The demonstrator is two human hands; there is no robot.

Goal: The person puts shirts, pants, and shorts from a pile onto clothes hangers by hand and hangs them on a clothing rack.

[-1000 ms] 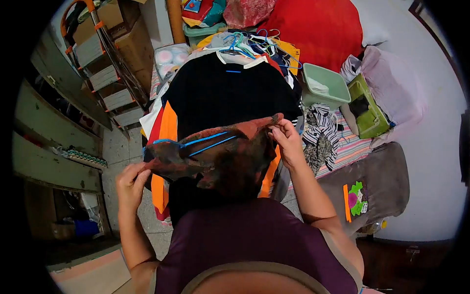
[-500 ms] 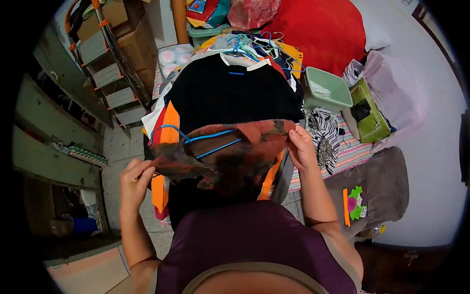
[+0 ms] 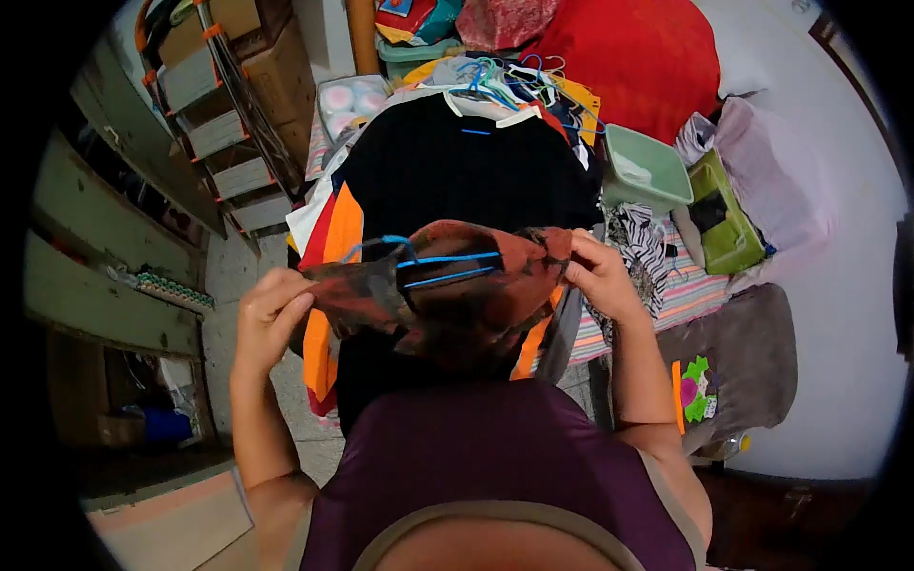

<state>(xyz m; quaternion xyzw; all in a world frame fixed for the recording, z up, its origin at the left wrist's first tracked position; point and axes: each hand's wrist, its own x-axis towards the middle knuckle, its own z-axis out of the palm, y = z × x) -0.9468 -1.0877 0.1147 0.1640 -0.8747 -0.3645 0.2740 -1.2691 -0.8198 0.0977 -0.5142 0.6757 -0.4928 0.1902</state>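
Observation:
Between my hands hangs a red and dark patterned garment (image 3: pixel 457 314), sheer in places. My left hand (image 3: pixel 271 314) pinches its left end, and my right hand (image 3: pixel 602 271) grips its right end. A blue clothes hanger (image 3: pixel 447 259) sits inside the garment's neck opening, its hook pointing left. Just beyond lies a black shirt (image 3: pixel 457 181) with a white collar, spread on top of a pile of clothes. Orange strips of cloth (image 3: pixel 328 324) show under the garment on both sides. The lower part of the garment is dark and hard to separate from the black cloth beneath.
Several hangers (image 3: pixel 490 81) lie behind the black shirt. To the right are a pale green tub (image 3: pixel 652 195), a green basket (image 3: pixel 719 252) and a zebra-print cloth (image 3: pixel 638 247). A stepladder (image 3: pixel 224 133) and cabinets (image 3: pixel 105 285) line the left side.
Both hands have lifted the garment slightly and shifted it right. Its neck opening has turned, and the hanger inside sits further right. The view has also moved a little.

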